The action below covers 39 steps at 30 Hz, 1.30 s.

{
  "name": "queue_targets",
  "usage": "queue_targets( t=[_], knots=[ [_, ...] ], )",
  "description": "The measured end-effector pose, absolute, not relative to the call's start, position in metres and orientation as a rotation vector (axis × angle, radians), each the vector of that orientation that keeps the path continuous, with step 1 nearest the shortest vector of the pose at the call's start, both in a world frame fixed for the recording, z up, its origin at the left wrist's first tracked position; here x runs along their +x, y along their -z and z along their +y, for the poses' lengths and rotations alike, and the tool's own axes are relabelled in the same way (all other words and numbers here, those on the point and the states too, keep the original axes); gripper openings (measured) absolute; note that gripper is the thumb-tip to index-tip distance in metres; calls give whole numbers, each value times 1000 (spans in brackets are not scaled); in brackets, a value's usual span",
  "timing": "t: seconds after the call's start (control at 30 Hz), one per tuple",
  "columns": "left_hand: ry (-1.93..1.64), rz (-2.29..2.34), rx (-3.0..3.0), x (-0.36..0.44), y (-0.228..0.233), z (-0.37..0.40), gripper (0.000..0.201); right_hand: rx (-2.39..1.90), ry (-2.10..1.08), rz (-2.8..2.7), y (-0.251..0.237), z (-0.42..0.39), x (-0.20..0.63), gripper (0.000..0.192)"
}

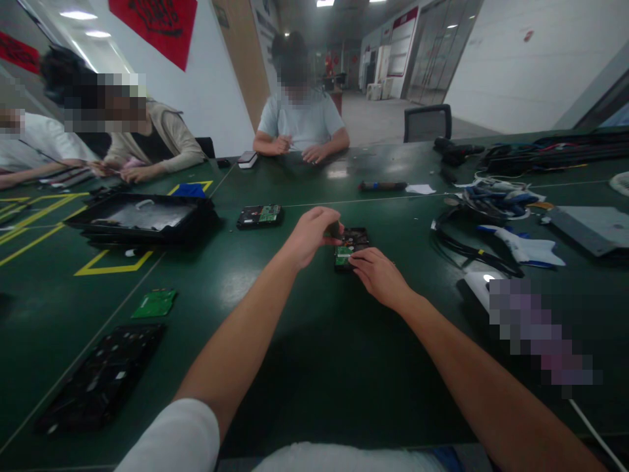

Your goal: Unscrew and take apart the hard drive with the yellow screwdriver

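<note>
A black hard drive [354, 238] with a green circuit board facing up lies on the dark green table [304, 367], straight ahead of me. My left hand [314, 231] is closed around a small dark tool handle [335, 229], held upright over the drive's near left corner. My right hand [376, 274] rests on the drive's front edge, fingers pressing on it.
A second hard drive [259, 216] lies further left, beside a black tray [142, 219]. A loose green board [155, 303] and a black panel [101, 377] are at my near left. Cables [491, 196] and a screwdriver [382, 186] lie right. Other people sit across the table.
</note>
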State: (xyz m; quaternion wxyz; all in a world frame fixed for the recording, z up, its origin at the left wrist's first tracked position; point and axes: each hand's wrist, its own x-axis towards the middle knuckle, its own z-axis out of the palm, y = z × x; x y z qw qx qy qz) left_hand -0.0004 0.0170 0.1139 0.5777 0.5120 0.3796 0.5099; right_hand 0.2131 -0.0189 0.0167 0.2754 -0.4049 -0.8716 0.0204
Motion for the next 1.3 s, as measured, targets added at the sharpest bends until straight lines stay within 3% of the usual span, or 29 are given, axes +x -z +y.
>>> queue_targets(
  t=[1.3],
  knots=[
    [-1175,922,1264,-4,-110,23,23,-1060,-71,-2321,-12,-17,214,33]
  ],
)
